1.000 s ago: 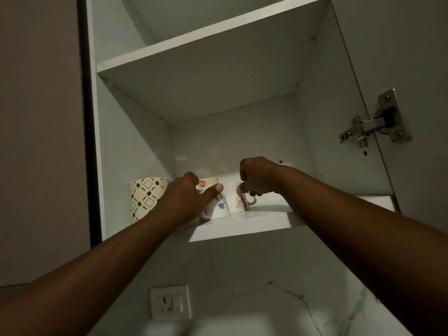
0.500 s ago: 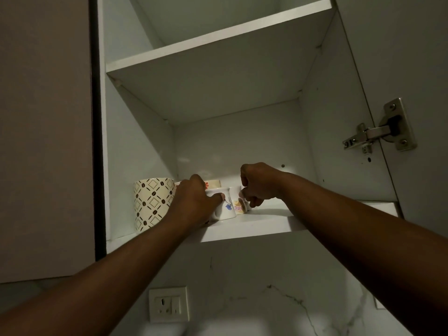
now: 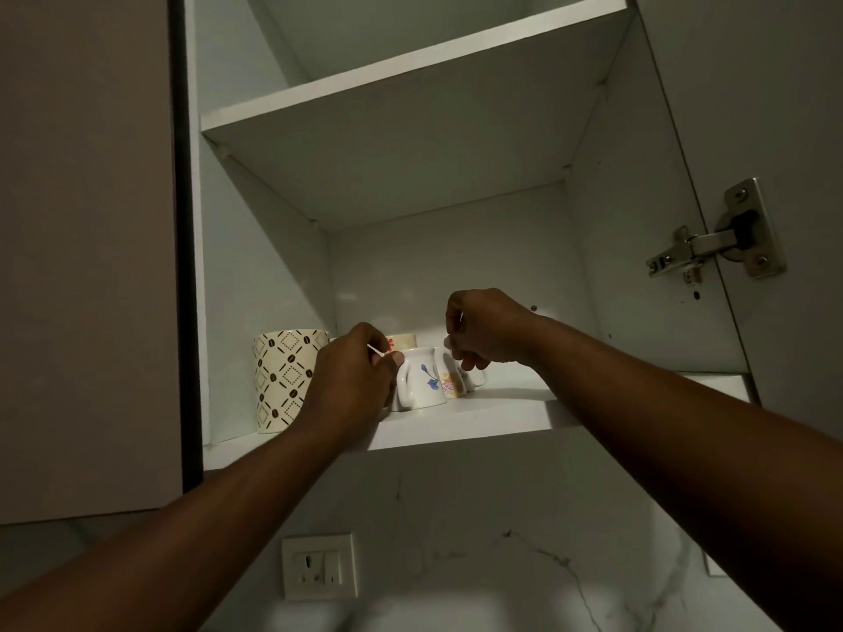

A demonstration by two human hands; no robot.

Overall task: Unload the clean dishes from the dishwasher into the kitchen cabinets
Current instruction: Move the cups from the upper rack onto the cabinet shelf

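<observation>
A white mug with a blue flower point(image 3: 424, 380) stands on the lower cabinet shelf point(image 3: 479, 426). My left hand point(image 3: 351, 380) curls round its left side by the handle, thumb on the top edge. Just behind it to the right stands a mug with a yellow and pink print point(image 3: 451, 386). My right hand point(image 3: 483, 333) is over that mug with curled fingers at its top; the contact itself is hidden. A cream mug with a red flower point(image 3: 403, 342) peeks out behind my left hand.
A tall cream mug with a brown diamond pattern point(image 3: 287, 380) stands at the shelf's left end. The upper shelf point(image 3: 410, 79) is above. The open door with its metal hinge point(image 3: 716, 239) is at right, a closed cabinet door point(image 3: 86, 266) at left, a wall socket point(image 3: 319, 565) below.
My left hand has slid to the left side of the blue-flower mug, so more of the mug shows. My right hand has risen a little above the printed mug.
</observation>
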